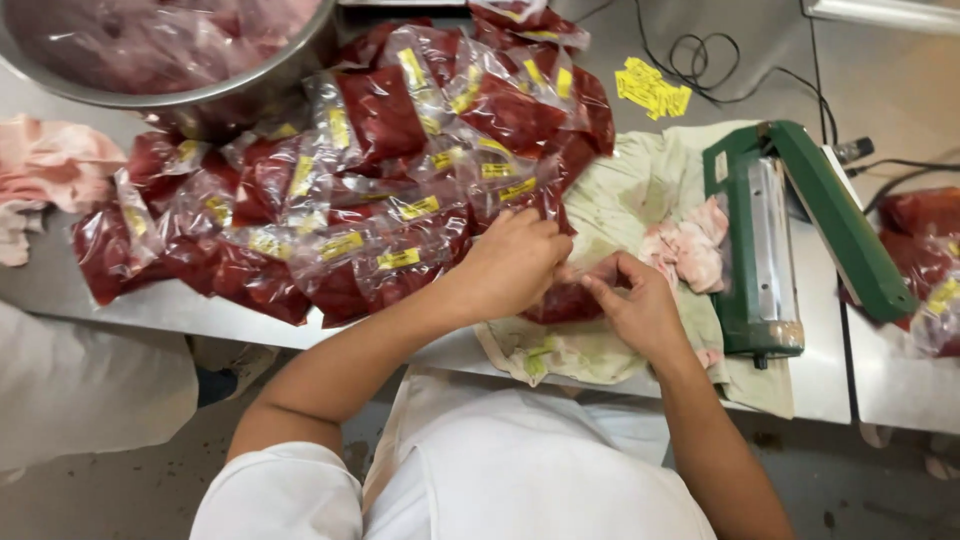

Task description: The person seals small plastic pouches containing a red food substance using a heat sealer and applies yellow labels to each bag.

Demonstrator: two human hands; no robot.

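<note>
My left hand (512, 262) and my right hand (634, 306) meet over a clear bag of red meat (566, 300) that lies on a stained cloth (620, 200) at the table's front edge. Both hands pinch the bag's top, fingers closed on the plastic. To the left lies a pile of several filled meat bags (350, 190), each with a yellow label. A green heat sealer (790, 235) stands just right of my right hand, its arm raised.
A large steel bowl (200, 95) with bagged meat sits at the back left. Loose yellow labels (652, 88) lie behind the cloth, near a black cable (720, 70). More meat bags (925, 260) rest at the far right. Pale meat scraps (690, 250) lie beside the sealer.
</note>
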